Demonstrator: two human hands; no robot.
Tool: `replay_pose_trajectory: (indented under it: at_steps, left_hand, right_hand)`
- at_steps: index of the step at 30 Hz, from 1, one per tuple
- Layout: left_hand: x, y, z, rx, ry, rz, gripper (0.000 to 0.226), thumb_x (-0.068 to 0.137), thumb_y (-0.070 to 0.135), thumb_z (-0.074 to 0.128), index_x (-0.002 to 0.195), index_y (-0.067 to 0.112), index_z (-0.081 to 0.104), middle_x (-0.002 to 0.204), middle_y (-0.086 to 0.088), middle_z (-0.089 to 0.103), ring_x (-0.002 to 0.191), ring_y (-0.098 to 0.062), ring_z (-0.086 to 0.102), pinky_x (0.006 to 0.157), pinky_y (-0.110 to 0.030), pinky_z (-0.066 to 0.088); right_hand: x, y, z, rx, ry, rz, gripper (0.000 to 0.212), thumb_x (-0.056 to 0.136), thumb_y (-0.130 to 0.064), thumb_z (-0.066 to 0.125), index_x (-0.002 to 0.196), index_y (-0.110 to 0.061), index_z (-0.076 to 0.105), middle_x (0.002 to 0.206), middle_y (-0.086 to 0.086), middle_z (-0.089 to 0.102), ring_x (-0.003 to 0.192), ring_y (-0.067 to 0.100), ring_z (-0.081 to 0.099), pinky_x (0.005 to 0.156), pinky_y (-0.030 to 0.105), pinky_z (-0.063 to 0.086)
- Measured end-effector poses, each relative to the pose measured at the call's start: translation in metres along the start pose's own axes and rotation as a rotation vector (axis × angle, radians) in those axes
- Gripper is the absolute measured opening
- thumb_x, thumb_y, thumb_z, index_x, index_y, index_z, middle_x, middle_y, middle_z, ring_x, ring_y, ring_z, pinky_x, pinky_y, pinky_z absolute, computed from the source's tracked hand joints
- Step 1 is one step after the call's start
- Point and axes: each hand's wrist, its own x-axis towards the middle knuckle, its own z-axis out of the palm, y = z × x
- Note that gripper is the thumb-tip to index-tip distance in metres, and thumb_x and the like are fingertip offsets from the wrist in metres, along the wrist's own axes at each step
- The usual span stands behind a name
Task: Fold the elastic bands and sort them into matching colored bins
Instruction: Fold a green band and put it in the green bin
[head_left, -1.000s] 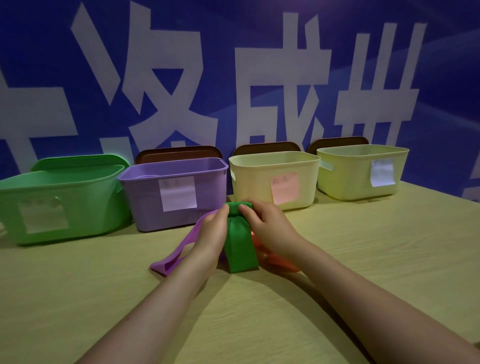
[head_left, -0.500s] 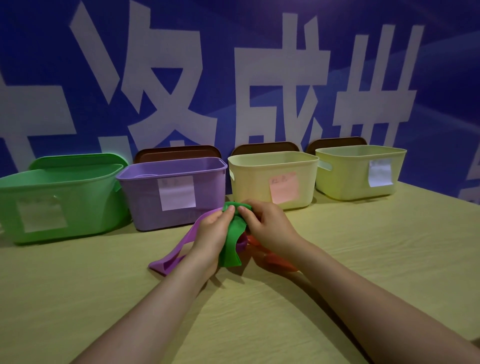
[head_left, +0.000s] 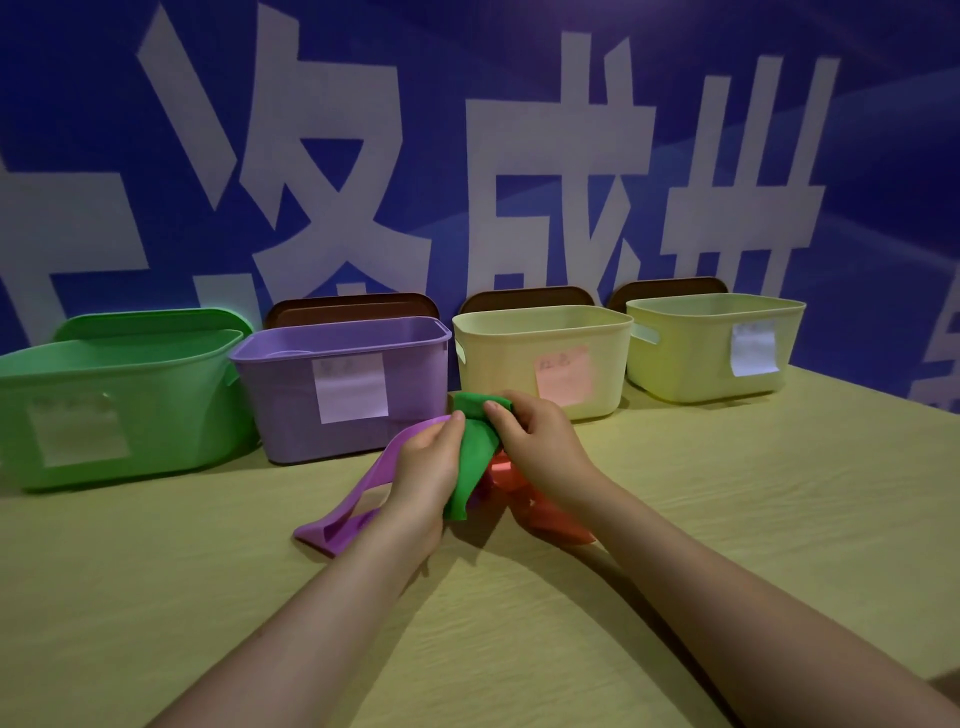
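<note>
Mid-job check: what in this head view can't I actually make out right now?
- Orange band: mostly hidden under the right hand and green band.
- Bin labels, such as the pink note: writing too faint to read.
- Purple bin contents: hidden by its front wall.
- Green bin: cut off at the left edge.

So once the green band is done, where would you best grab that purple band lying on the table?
Probably at the near-left end of the purple band, coming from above on the left. That end lies flat and bare on the table, its loop slightly open, while the far end runs under the left hand and the green band.
</note>
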Motion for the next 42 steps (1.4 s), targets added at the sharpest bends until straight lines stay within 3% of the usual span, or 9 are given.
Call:
replay_pose_trajectory:
  at_steps: [4,8,11,17,20,23,29,36,42]
  left_hand:
    - [0.003,0.0,0.006,0.222,0.038,0.178,0.03,0.098,0.028,0.048,0.075,0.014,0.063,0.08,-0.015,0.064,0.076,-0.027,0.058,0.073,-0.045,0.048]
    - [-0.003,-0.001,0.011,0.42,0.024,0.39,0.041,0.099,0.026,0.046,0.074,-0.006,0.054,0.063,-0.012,0.047,0.06,-0.022,0.042,0.057,-0.034,0.031]
    - [-0.008,-0.003,0.018,0.435,0.01,0.382,0.041,0.099,0.025,0.045,0.075,-0.007,0.052,0.065,-0.013,0.046,0.062,-0.022,0.042,0.058,-0.033,0.028]
    - [-0.01,0.003,0.016,0.144,0.042,0.125,0.03,0.1,0.028,0.045,0.072,0.023,0.056,0.077,-0.005,0.06,0.079,-0.025,0.057,0.076,-0.041,0.048]
    - [-0.006,0.002,0.007,0.035,0.079,-0.005,0.026,0.1,0.036,0.044,0.095,0.017,0.061,0.088,-0.006,0.066,0.091,-0.028,0.064,0.085,-0.042,0.051]
    - [-0.003,0.0,-0.001,-0.05,0.071,-0.14,0.031,0.096,0.046,0.047,0.099,0.019,0.06,0.094,-0.008,0.066,0.082,-0.024,0.062,0.066,-0.033,0.05]
    - [-0.004,0.001,-0.006,-0.065,0.049,-0.15,0.024,0.097,0.042,0.049,0.089,0.022,0.059,0.086,-0.006,0.064,0.075,-0.019,0.059,0.062,-0.028,0.045]
    - [-0.003,0.004,0.0,0.046,0.041,0.025,0.033,0.103,0.034,0.037,0.122,0.018,0.058,0.111,-0.009,0.065,0.101,-0.025,0.061,0.081,-0.032,0.048]
    - [-0.001,-0.001,0.001,0.139,0.026,0.138,0.027,0.104,0.029,0.033,0.104,0.018,0.057,0.101,-0.01,0.063,0.099,-0.028,0.06,0.086,-0.038,0.047]
  right_hand:
    - [0.009,0.005,0.001,-0.052,0.076,0.124,0.026,0.099,-0.026,0.047,0.097,-0.011,0.068,0.078,0.003,0.065,0.077,0.02,0.061,0.069,0.035,0.047]
    - [0.015,0.004,-0.002,0.117,0.091,0.386,0.021,0.099,-0.028,0.047,0.098,-0.014,0.063,0.068,-0.001,0.055,0.06,0.013,0.052,0.053,0.026,0.042]
    - [0.016,0.004,-0.012,0.152,0.113,0.411,0.023,0.1,-0.024,0.047,0.081,-0.016,0.059,0.062,0.0,0.053,0.053,0.013,0.05,0.044,0.021,0.038]
    - [0.008,0.015,-0.011,-0.28,0.082,-0.123,0.024,0.097,-0.023,0.052,0.112,-0.012,0.067,0.099,0.009,0.071,0.09,0.023,0.064,0.079,0.036,0.051]
    - [0.006,0.012,-0.014,-0.246,-0.115,-0.191,0.027,0.098,-0.022,0.051,0.122,-0.018,0.063,0.111,0.003,0.069,0.098,0.014,0.062,0.083,0.021,0.048]
    - [0.003,0.01,-0.016,-0.279,-0.255,-0.206,0.032,0.099,-0.023,0.049,0.13,-0.022,0.058,0.122,-0.003,0.065,0.102,0.002,0.054,0.08,0.005,0.039]
    - [-0.003,0.002,-0.018,-0.128,-0.42,-0.11,0.035,0.102,-0.027,0.041,0.135,-0.025,0.054,0.126,-0.006,0.061,0.111,0.004,0.054,0.094,0.02,0.042]
    - [-0.005,-0.008,-0.003,0.235,-0.202,0.113,0.039,0.101,-0.032,0.042,0.138,-0.02,0.05,0.127,-0.006,0.056,0.116,0.008,0.052,0.099,0.029,0.045]
    - [0.0,-0.004,-0.007,0.298,-0.208,0.243,0.033,0.098,-0.029,0.051,0.11,-0.001,0.065,0.078,0.014,0.06,0.065,0.018,0.055,0.056,0.021,0.043]
